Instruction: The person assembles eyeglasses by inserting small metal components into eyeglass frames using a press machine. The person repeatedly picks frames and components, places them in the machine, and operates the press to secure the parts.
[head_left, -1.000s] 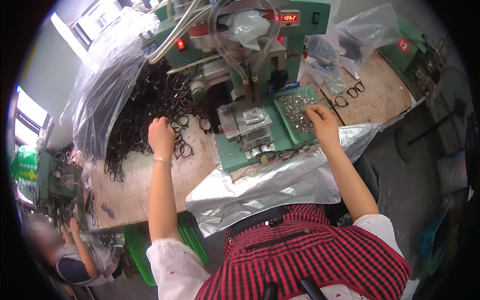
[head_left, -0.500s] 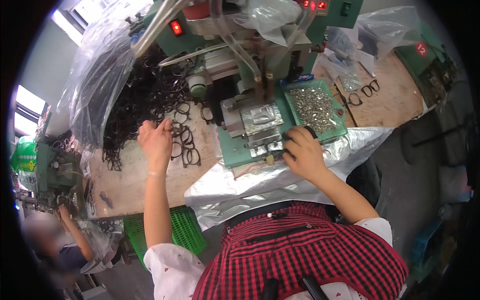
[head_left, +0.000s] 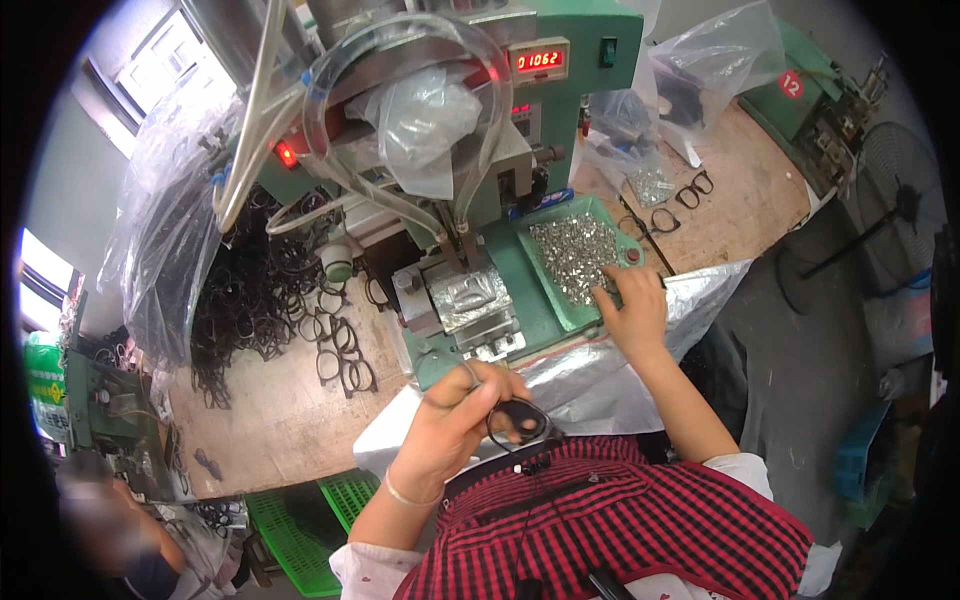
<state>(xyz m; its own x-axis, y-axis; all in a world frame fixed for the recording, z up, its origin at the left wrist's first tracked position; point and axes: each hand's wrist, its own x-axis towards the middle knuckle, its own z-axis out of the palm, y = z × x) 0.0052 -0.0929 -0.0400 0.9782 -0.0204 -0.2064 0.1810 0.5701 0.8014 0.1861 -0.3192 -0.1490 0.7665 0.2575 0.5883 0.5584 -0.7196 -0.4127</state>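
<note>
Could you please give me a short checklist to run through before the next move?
1. Eyeglass frame held in the left hand: ok.
2. Right hand at the green tray: ok.
3. Small metal parts available in the tray: ok.
4. Part gripped between the right fingers: cannot tell.
5. Metal fixture block clear of both hands: ok.
6. Red switch lit: ok.

- Machine (head_left: pixel 505 165): on the desk (head_left: pixel 260 420), at the middle.
- Heap of spectacle frames (head_left: pixel 250 320): on the desk, left of the machine.
- Plastic bag (head_left: pixel 155 240): left of and behind the heap.
- Tray (head_left: pixel 627 242): on the machine's base, right side, metal pieces (head_left: pixel 575 255) in it.
- Loose frames (head_left: pixel 688 196): on the desk, right of the tray.
- Held frame (head_left: pixel 525 408): in the left grip (head_left: pixel 455 415), before the machine.
- Right grip (head_left: pixel 637 310): at the tray's near right edge.
- Fan (head_left: pixel 905 200): right of the desk.
</note>
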